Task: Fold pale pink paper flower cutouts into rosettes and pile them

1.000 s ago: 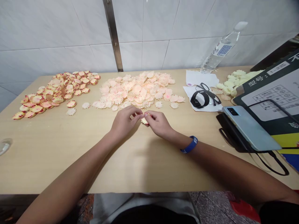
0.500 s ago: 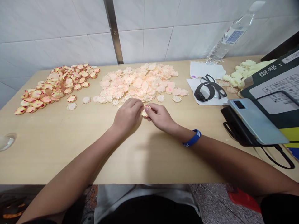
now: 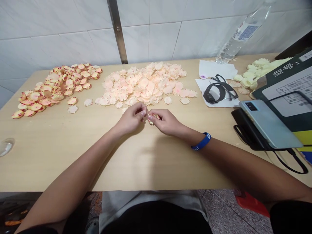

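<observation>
My right hand is closed round a small yellowish artificial flower piece with red petal tips, mostly hidden by the fingers. Right beside it, my left hand is pinched at the fingertips; what it holds, if anything, is too small to make out. Just beyond both hands spreads a loose pile of flat pale-pink flower layers with toothed edges. To the left lies a heap of thicker, cup-like flower pieces with red tips. Single pale layers lie between the piles.
On the right are a black wristband on white paper, a light-blue phone on a black case with a cable, and a dark green box. A plastic bottle stands by the tiled wall. Pale-green flower layers lie behind.
My left hand has turned so its thumb and fingertips show, a little apart from the flower piece. My right fingers have folded further over the piece, tilting it. The view has shifted slightly.
</observation>
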The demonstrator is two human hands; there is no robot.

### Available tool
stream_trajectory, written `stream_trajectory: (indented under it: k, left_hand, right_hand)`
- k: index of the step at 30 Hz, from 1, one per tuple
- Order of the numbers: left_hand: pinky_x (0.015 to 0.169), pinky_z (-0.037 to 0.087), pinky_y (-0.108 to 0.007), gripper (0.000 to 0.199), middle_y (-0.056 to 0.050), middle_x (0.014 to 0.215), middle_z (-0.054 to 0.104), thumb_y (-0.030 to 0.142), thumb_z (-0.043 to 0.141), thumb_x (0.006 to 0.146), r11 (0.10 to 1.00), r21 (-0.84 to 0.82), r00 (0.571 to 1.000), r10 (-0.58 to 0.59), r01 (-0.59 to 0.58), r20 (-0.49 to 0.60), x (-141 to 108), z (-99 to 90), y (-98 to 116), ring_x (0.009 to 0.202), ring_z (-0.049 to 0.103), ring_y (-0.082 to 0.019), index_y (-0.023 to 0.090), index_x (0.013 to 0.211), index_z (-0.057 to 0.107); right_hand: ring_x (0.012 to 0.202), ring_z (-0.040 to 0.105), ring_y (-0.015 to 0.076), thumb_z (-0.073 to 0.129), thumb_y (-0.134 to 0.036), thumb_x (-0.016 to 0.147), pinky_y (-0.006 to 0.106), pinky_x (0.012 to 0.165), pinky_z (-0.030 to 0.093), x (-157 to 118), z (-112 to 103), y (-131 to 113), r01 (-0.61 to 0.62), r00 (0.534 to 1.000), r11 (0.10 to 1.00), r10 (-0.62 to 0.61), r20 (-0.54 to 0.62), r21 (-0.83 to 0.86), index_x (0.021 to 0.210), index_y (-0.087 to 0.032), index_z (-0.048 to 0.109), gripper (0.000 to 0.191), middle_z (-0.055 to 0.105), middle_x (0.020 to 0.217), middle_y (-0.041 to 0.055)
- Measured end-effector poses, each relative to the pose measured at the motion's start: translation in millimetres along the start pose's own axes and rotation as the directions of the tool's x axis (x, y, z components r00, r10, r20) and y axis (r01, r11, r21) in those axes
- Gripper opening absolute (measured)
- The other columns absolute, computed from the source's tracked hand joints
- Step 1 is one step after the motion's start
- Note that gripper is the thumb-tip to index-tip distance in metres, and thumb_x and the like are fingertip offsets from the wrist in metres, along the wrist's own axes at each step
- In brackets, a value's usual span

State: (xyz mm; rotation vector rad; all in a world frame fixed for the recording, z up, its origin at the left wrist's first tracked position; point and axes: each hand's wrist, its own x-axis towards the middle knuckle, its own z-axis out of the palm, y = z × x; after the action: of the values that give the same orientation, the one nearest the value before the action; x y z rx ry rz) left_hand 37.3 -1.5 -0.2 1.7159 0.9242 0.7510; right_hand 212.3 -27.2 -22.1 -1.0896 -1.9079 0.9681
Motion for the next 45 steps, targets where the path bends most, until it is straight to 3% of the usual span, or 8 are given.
stream_trajectory:
  k: [6,10,14,18,23,34,40,45]
  left_hand:
    - [0.06,0.04,-0.025,0.017,0.0,0.067,0.052,0.024,0.047,0.087,0.992,-0.125,0.998,-0.041,0.035,-0.045,-0.1,-0.5,2.1,0.062,0.048,-0.013,0.02,0.071,0.044]
    - [0.055,0.032,-0.026,0.028,0.002,0.057,0.044,0.022,0.044,0.087,0.986,0.159,0.987,-0.027,0.053,-0.158,-3.2,-5.0,6.4,0.056,0.042,-0.012,0.019,0.06,0.04]
    - [0.054,0.027,-0.027,0.042,0.003,0.051,0.041,0.036,0.049,0.091,0.92,0.392,0.996,0.001,0.033,-0.087,-6.5,-13.1,9.1,0.053,0.037,-0.011,0.018,0.053,0.043]
    - [0.062,0.037,-0.026,0.024,-0.001,0.073,0.067,0.033,0.055,0.088,0.888,0.459,1.0,0.019,-0.008,-0.019,-7.6,-15.0,8.7,0.067,0.054,-0.014,0.017,0.076,0.069]
    - [0.069,0.045,-0.027,0.024,-0.005,0.09,0.072,0.031,0.054,0.09,0.894,0.444,0.993,0.1,-0.065,-0.057,-7.1,-10.2,8.6,0.081,0.062,-0.017,0.018,0.092,0.073]
    - [0.065,0.046,-0.025,0.016,-0.003,0.077,0.07,0.027,0.061,0.082,0.962,0.272,0.992,0.027,0.007,-0.12,-7.2,-2.4,12.8,0.071,0.06,-0.014,0.016,0.079,0.072]
    - [0.057,0.044,-0.023,0.015,-0.002,0.066,0.063,0.028,0.072,0.072,0.955,-0.145,0.964,-0.266,0.26,-0.021,-1.8,-5.7,8.6,0.059,0.054,-0.011,0.013,0.072,0.067]
    - [0.055,0.044,-0.021,0.022,-0.003,0.068,0.064,0.027,0.08,0.066,0.856,-0.399,0.936,-0.351,0.329,0.018,0.4,-2.8,2.2,0.059,0.055,-0.009,0.012,0.071,0.065]
  right_hand:
    - [0.059,0.044,0.0118,0.047,-0.037,0.092,0.025,0.059,0.033,0.1,0.6,-0.7,-0.102,0.995,0.994,0.102,-0.006,0.046,0.073,-0.016,0.056,0.029,0.053,0.063,-0.001]
    - [0.06,0.045,0.0118,0.046,-0.031,0.09,0.025,0.059,0.034,0.4,1.3,0.1,-0.11,0.994,0.987,0.112,-0.011,0.116,0.073,-0.017,0.054,0.024,0.052,0.064,-0.0012]
    - [0.059,0.046,0.0116,0.047,-0.029,0.088,0.025,0.058,0.035,1.2,1.1,1.5,-0.119,0.992,0.977,0.124,-0.02,0.177,0.069,-0.017,0.054,0.023,0.051,0.062,-0.0013]
    - [0.058,0.047,0.0113,0.05,-0.031,0.087,0.024,0.056,0.037,2.1,0.3,2.4,-0.138,0.989,0.967,0.147,-0.026,0.216,0.066,-0.018,0.051,0.025,0.049,0.06,-0.0019]
    - [0.059,0.049,0.0116,0.05,-0.032,0.088,0.024,0.058,0.04,1.7,-0.6,0.9,-0.136,0.989,0.963,0.147,-0.029,0.232,0.065,-0.018,0.05,0.027,0.05,0.061,-0.0015]
    - [0.059,0.049,0.0118,0.049,-0.034,0.09,0.024,0.057,0.034,0.3,0.4,0.5,-0.124,0.991,0.986,0.128,-0.027,0.115,0.064,-0.018,0.05,0.031,0.05,0.06,-0.0014]
    - [0.059,0.046,0.0111,0.051,-0.038,0.091,0.025,0.057,0.034,-0.8,-0.6,1.7,-0.085,0.996,0.986,0.086,-0.006,0.142,0.068,-0.017,0.053,0.031,0.051,0.062,-0.0013]
    - [0.06,0.047,0.0115,0.058,-0.04,0.088,0.025,0.056,0.035,2.0,0.3,4.7,-0.084,0.991,0.972,0.106,-0.087,0.221,0.085,-0.017,0.058,0.023,0.054,0.068,-0.0012]
